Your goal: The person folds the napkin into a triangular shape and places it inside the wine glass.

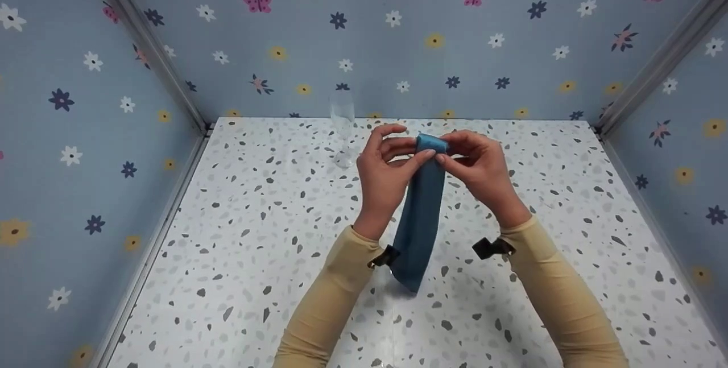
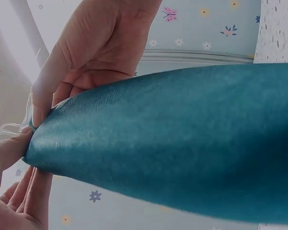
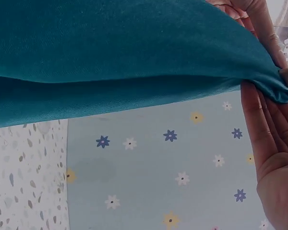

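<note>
A long folded teal cloth [image 1: 420, 214], slightly shiny, hangs from both hands, and its pointed lower end reaches down between the forearms. Its top end is turned over into a short lighter-blue fold [image 1: 432, 143]. My left hand [image 1: 389, 169] pinches one side of that fold with the thumb in front. On the other side my right hand [image 1: 480, 166] pinches it too, the two thumb tips almost touching. Both wrist views are largely filled by the cloth [image 2: 173, 139], which narrows towards the fingers. A lengthwise crease shows along the cloth [image 3: 134, 62] in the right wrist view.
A clear stemmed glass [image 1: 342, 120], like a champagne flute, stands upright beyond my left hand, near the back wall. The white speckled table [image 1: 250, 254] is enclosed by flowered blue panels [image 1: 387, 44] at the back and sides.
</note>
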`<state>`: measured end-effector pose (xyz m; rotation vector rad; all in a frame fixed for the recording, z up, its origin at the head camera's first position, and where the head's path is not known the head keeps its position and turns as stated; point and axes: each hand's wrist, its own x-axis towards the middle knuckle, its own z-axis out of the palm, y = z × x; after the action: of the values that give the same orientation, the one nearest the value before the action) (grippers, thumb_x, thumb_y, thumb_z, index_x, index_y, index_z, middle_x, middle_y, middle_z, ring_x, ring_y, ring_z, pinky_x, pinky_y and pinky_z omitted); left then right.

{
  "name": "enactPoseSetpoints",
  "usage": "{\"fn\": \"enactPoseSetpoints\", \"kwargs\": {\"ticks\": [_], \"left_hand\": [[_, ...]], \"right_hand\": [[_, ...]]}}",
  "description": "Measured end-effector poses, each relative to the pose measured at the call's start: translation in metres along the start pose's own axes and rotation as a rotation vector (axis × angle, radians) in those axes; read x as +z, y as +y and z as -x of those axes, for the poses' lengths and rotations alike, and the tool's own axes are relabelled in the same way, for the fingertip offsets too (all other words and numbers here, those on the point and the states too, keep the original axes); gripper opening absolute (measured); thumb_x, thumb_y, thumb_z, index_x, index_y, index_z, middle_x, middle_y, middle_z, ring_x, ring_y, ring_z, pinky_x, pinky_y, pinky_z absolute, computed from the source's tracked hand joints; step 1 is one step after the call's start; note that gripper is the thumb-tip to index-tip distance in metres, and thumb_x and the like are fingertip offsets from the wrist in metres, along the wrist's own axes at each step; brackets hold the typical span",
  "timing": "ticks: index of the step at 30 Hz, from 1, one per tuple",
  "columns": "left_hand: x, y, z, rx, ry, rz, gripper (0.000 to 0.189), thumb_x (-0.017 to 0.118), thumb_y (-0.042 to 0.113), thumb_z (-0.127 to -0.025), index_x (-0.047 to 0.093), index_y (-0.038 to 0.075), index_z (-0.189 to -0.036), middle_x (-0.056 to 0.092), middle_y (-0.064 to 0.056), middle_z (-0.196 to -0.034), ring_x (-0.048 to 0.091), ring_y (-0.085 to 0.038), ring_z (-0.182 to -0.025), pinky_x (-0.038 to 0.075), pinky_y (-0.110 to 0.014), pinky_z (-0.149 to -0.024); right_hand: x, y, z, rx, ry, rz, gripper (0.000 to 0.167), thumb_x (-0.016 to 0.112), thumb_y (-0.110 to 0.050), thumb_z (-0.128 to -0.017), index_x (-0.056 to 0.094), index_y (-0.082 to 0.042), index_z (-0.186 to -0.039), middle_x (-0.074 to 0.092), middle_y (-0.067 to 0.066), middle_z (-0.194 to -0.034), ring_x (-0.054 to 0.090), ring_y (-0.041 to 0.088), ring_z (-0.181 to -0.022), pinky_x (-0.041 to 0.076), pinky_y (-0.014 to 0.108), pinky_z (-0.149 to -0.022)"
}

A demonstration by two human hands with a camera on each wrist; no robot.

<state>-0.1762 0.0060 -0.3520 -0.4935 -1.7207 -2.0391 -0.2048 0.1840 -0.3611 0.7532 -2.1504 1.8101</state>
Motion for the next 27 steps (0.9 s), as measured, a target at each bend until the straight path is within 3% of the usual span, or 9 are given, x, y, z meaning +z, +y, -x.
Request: {"fn": "enactPoseSetpoints", "kwargs": {"ticks": [4,7,13,19,24,27], "left_hand": [[-0.004,-0.001,0.0,0.016,-0.051,-0.052,0.039,0.078,-0.002,-0.076,0.058,-0.004,-0.109,0.067,-0.018,-0.095,0.067,-0.028,-0.087,0.054,-0.041,-0.078],[-0.007,-0.002,0.001,0.028,-0.106,-0.101,0.042,0.08,0.0,-0.076,0.058,-0.006,-0.112,0.064,-0.02,-0.103,0.062,-0.032,-0.094,0.052,-0.045,-0.082],[-0.011,-0.005,0.004,0.03,-0.22,-0.076,0.044,0.078,0.0,-0.078,0.06,-0.007,-0.117,0.063,-0.017,-0.113,0.062,-0.028,-0.102,0.049,-0.047,-0.089],[-0.011,-0.006,0.003,0.035,-0.237,-0.077,0.045,0.077,0.0,-0.078,0.06,-0.006,-0.119,0.066,-0.016,-0.106,0.064,-0.026,-0.098,0.05,-0.046,-0.089],[-0.013,-0.006,0.004,-0.032,-0.266,-0.055,0.045,0.075,0.0,-0.08,0.059,-0.006,-0.122,0.063,-0.017,-0.114,0.061,-0.029,-0.106,0.048,-0.046,-0.092],[-0.014,-0.022,0.004,-0.052,-0.279,-0.06,0.044,0.076,0.007,-0.082,0.06,0.001,-0.123,0.063,-0.01,-0.114,0.061,-0.023,-0.107,0.049,-0.041,-0.092]], "right_hand": [[-0.005,0.011,0.003,-0.009,0.004,0.007,0.023,0.07,0.0,-0.085,0.069,0.001,-0.108,0.069,0.015,-0.098,0.066,0.025,-0.088,0.056,0.032,-0.072],[-0.007,0.013,0.004,-0.01,0.015,0.014,0.023,0.07,-0.001,-0.085,0.07,0.0,-0.108,0.069,0.014,-0.097,0.067,0.024,-0.087,0.056,0.032,-0.071],[-0.006,-0.001,0.005,-0.037,0.024,0.024,0.021,0.068,0.006,-0.085,0.069,0.004,-0.105,0.07,0.014,-0.094,0.068,0.021,-0.085,0.056,0.029,-0.07],[-0.004,-0.013,0.005,-0.082,0.0,0.026,0.017,0.067,0.006,-0.086,0.069,0.008,-0.102,0.07,0.016,-0.091,0.068,0.018,-0.08,0.056,0.026,-0.066],[-0.008,0.004,0.005,-0.081,-0.016,0.021,0.018,0.067,0.004,-0.086,0.071,0.002,-0.104,0.07,0.015,-0.092,0.067,0.02,-0.077,0.055,0.026,-0.063],[-0.01,0.014,0.005,-0.087,-0.022,0.029,0.017,0.068,-0.003,-0.088,0.072,-0.003,-0.105,0.07,0.012,-0.092,0.067,0.022,-0.077,0.055,0.027,-0.063]]}}
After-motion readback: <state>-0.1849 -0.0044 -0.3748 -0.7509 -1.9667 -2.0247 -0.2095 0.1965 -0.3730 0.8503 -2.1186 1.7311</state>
